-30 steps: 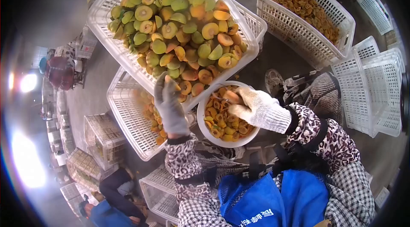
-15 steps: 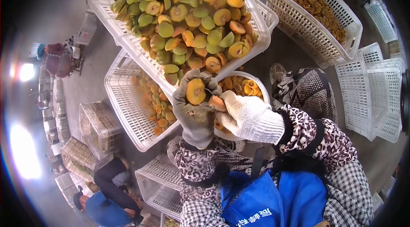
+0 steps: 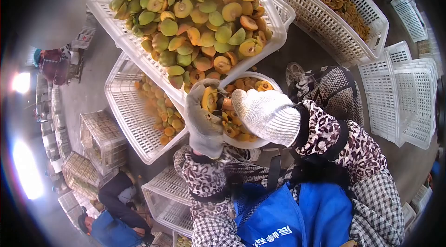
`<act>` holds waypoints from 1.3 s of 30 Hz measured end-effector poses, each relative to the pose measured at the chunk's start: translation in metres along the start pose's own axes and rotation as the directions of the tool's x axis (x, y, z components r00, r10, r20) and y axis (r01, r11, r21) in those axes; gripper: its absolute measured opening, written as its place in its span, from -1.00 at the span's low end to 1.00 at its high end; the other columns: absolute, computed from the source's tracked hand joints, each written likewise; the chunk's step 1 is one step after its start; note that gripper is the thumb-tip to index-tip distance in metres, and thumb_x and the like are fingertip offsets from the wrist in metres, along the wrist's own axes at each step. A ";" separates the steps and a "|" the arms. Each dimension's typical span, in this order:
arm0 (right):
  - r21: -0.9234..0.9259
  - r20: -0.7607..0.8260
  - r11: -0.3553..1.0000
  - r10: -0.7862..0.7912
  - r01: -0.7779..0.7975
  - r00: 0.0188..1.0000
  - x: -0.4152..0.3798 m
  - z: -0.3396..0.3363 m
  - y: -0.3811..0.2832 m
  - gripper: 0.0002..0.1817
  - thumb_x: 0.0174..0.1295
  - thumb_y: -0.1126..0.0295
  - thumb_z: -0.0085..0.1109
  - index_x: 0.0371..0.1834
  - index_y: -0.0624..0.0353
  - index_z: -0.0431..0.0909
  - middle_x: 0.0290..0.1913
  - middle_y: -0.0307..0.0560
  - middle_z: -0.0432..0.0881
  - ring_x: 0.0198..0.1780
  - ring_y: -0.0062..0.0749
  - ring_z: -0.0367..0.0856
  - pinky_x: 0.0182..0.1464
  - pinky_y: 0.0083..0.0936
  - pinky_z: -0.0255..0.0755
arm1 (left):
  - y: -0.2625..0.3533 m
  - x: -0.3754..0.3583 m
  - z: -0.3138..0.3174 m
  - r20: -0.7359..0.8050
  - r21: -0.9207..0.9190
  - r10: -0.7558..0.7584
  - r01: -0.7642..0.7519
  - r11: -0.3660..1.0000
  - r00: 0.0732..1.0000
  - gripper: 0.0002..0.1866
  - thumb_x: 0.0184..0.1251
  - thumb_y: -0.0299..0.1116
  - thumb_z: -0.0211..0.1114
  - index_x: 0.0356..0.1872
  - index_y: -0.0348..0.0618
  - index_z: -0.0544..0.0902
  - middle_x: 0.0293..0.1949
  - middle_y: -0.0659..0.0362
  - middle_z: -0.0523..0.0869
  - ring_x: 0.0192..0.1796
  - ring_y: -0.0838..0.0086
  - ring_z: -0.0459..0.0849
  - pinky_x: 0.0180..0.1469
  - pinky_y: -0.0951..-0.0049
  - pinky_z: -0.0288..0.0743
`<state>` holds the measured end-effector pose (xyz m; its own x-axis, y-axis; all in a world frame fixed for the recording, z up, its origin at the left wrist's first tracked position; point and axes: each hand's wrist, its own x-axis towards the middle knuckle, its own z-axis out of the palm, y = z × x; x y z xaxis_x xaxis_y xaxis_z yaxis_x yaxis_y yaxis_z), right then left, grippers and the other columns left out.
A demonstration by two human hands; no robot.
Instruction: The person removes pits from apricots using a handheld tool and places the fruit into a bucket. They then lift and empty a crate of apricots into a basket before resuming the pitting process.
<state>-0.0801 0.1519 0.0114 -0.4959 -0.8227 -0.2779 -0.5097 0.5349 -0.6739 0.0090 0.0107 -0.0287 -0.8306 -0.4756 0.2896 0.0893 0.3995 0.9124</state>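
Note:
Both hands wear knitted gloves. My left hand (image 3: 204, 119) is closed around a halved orange fruit (image 3: 210, 99), its cut face turned to the right. My right hand (image 3: 267, 113) grips a small tool by its brown handle (image 3: 227, 104), with the tool's tip against the fruit. Under and behind the hands stands a round white bucket (image 3: 246, 144) holding orange fruit pieces. Just beyond, a large white crate (image 3: 160, 76) is heaped with green and orange fruit halves (image 3: 195, 15).
A lower white crate (image 3: 134, 131) holds orange fruit at the left. Another crate (image 3: 325, 26) with dried-looking pieces stands at the upper right, above stacked crates (image 3: 404, 98). A person in blue (image 3: 114, 228) is at the lower left; another (image 3: 55, 66) is farther back.
The fruit in my left hand has turned from facing the camera to facing sideways. The tool has moved along with my right hand, and the whole view has shifted slightly.

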 end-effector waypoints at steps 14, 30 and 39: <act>0.659 0.361 0.726 -0.076 -0.197 0.929 -0.012 0.000 0.009 -0.71 0.33 0.22 -0.03 -0.13 0.23 0.47 -0.50 -0.02 0.58 -0.60 -0.35 0.60 -0.59 -0.47 0.48 | 0.029 0.012 0.022 -0.017 -0.648 -0.369 0.270 0.712 0.929 -0.49 0.63 -0.03 -0.22 -0.32 -0.26 0.50 -0.35 0.00 0.62 -0.39 0.30 0.60 -0.20 0.28 0.54; 0.725 0.675 0.448 -0.311 -0.523 0.669 -0.003 0.004 0.025 -0.81 0.13 0.32 0.16 -0.41 0.24 0.49 -0.61 -0.29 0.45 -0.67 -0.63 0.41 -0.68 -0.67 0.26 | 0.019 0.001 -0.001 0.390 -0.842 -0.613 0.536 0.066 0.687 -0.62 0.53 0.06 -0.01 -0.33 0.00 0.50 -0.43 0.20 0.57 -0.37 0.32 0.56 -0.31 0.29 0.47; -0.592 0.195 0.793 -0.035 0.146 0.980 -0.029 0.062 0.136 -0.74 0.04 0.31 0.19 -0.30 0.29 0.57 -0.50 0.09 0.61 -0.47 -0.08 0.67 -0.55 -0.24 0.49 | -0.042 0.013 -0.081 -0.387 0.837 0.339 0.173 0.519 0.857 -0.70 0.30 -0.05 0.33 -0.07 0.04 0.62 -0.03 0.08 0.59 0.12 0.17 0.50 0.16 0.03 0.42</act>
<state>-0.0913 0.2366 -0.1146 -0.3313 -0.8625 -0.3825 -0.8925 0.4179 -0.1694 0.0385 -0.0757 -0.0401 -0.4688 -0.5758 0.6699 -0.5578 0.7810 0.2809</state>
